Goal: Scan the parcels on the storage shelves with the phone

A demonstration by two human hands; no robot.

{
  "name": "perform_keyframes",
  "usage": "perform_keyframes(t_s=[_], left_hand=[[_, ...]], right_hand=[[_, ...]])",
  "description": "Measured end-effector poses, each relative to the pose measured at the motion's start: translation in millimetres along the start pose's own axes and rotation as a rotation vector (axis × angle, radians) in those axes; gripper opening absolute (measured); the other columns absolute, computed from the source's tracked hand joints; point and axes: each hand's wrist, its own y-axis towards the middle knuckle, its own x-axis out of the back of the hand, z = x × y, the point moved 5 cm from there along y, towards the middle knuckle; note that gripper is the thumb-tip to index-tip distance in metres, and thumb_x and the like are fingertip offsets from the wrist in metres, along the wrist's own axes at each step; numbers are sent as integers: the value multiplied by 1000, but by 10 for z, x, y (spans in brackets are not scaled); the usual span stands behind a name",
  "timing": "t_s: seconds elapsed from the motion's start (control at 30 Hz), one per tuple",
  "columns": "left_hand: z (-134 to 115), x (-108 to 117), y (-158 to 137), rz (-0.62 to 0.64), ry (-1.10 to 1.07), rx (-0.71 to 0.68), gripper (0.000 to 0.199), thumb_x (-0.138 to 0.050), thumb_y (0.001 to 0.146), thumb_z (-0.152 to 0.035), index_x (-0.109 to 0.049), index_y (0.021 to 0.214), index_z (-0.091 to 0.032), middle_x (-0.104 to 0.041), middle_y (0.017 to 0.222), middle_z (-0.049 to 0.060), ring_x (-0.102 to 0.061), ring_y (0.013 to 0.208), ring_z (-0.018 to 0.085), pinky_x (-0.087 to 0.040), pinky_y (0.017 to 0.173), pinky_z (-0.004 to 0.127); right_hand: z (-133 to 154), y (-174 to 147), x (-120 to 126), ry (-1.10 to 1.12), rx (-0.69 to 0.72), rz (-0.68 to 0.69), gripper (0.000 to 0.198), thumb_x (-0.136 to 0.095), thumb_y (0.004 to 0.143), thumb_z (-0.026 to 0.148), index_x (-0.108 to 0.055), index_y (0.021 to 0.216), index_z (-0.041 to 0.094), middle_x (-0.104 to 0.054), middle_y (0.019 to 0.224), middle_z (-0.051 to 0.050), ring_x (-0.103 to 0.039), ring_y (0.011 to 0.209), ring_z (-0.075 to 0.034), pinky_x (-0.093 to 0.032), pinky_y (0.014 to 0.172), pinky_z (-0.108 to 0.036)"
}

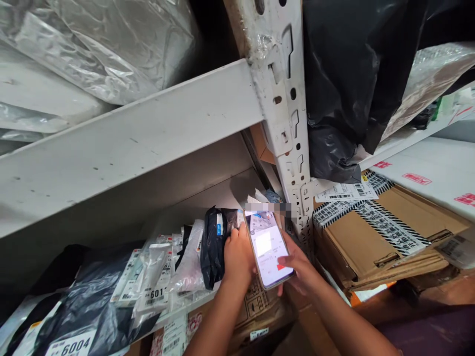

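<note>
The white metal rack (222, 106) stood ahead of and above both hands, its post just beyond the right hand (300, 267). Up and to that hand's right, a big black bag (345, 74) overhung a shelf edge; a knock could have brought it down toward the forearm. The cardboard box (371, 232) lay to the right of the right hand. Well to the left of the left hand (239, 252), a dark packet marked 6004 (106, 284) lay near the shelf lip, where a careless pull on its neighbours might have dragged it off. A black parcel (213, 247) stood just beside the left hand, on its left. The phone (267, 247) rested in the right hand, thumb over the lit screen; a stretching thumb could have loosened that hold or tapped wrongly. The left hand was curled by the phone's left edge; whether it gripped anything, I could not tell.
</note>
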Motion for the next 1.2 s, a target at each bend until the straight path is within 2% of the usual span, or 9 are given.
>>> perform_keyframes(t_s=[0.13,0.27,0.33,0.47,0.57,0.77,0.93,1.07,1.2], left_hand=[[54,149,91,118,109,56,39,-39,95,-19,-63,125,-11,-60,128,17,-59,108,32,-51,81,40],[87,111,50,88,212,93,47,-36,95,-19,-55,137,-8,-45,148,21,-58,114,32,-51,87,40],[89,67,20,39,243,72,45,-38,95,-20,-60,132,-9,-39,151,23,-58,114,33,-51,86,41],[99,21,-35,-33,250,59,35,-45,94,-25,-70,115,-12,-42,149,26,-60,110,33,-51,84,40],[95,13,-88,-55,249,48,35,-53,92,-31,-68,117,-13,-41,148,27,-59,110,34,-50,85,40],[75,9,-161,-36,262,27,45,-47,93,-28,-59,134,-11,-38,156,11,-57,102,31,-51,84,40],[60,19,-165,-15,266,35,49,-52,91,-31,-58,134,-10,-42,153,12,-56,101,31,-51,84,40],[69,8,-179,-22,265,33,47,-49,93,-30,-59,134,-12,-42,153,13,-56,104,32,-50,84,41],[70,0,-187,-29,262,10,42,-45,97,-32,-60,135,-23,-43,152,13,-56,105,34,-48,84,43]], right_hand=[[73,-21,-15,-1,-6,51,83,-73,73,32,-27,141,22,-72,91,-8,-72,65,-24,-55,35,-22],[94,-40,-36,5,8,55,79,-70,74,33,-29,141,21,-72,91,-9,-72,66,-24,-55,35,-21],[100,-47,-30,23,6,64,77,-67,75,35,-30,142,22,-72,93,-9,-72,65,-24,-54,35,-22],[106,-46,12,54,12,78,76,-64,79,37,-29,145,25,-71,97,-9,-72,65,-23,-55,35,-23],[106,-38,45,64,28,85,74,-62,81,39,-29,146,25,-71,98,-9,-71,64,-22,-55,35,-23],[95,-51,83,96,5,70,73,-60,83,48,-30,145,24,-71,99,-9,-71,66,-23,-55,34,-24],[101,-60,76,96,3,89,73,-58,84,50,-29,146,23,-71,98,-9,-72,70,-26,-55,34,-24],[124,-78,77,39,40,93,80,-65,77,40,-26,146,23,-71,99,-10,-72,68,-24,-55,35,-23],[158,-106,76,-60,68,70,86,-71,68,21,-28,142,25,-70,110,-10,-72,75,-24,-58,39,-24]])
